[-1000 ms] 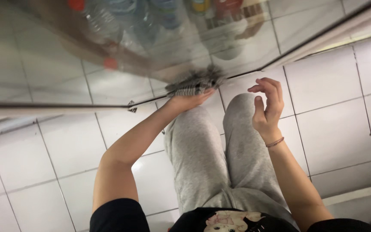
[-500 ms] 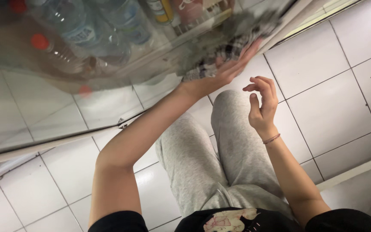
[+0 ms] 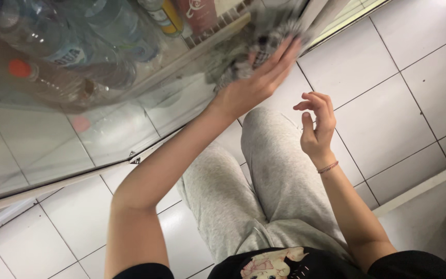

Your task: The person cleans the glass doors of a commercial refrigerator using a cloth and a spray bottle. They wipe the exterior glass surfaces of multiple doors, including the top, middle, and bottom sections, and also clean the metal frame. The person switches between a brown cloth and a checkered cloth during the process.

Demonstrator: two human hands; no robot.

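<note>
We look down along our own body at a white tiled floor (image 3: 429, 67), with the glass door of a drinks cooler (image 3: 78, 150) running across the upper left of the view.

1. Position of the cloth. The grey, dark-flecked cleaning cloth (image 3: 243, 57) lies flat against the glass pane, near the door's right edge and in front of the shelf of clear plastic bottles with red caps (image 3: 52, 57). It is blurred, so we cannot tell its exact outline or its long axis. It sits above and ahead of both forearms, toward the top centre of the view.

2. Left hand. Our left hand (image 3: 256, 82) is the nearer one: it is on the cloth. The arm reaches up and forward from the lower left, and the palm presses the cloth to the glass. The fingers (image 3: 280, 59) are stretched out and spread nearly flat, not curled. The grip is thus fully open; the cloth is held by pressure against the pane, not by a closed fist.

3. Right hand. Our right hand (image 3: 317, 126) hangs free below and to the right of the cloth, well apart from it and from the glass. Its fingers are loosely half-curled, the thumb apart from them, and it holds nothing. A thin bracelet (image 3: 328, 167) circles the wrist.

4. Surroundings. Grey jogging trousers (image 3: 243, 186) fill the centre below the hands.
</note>
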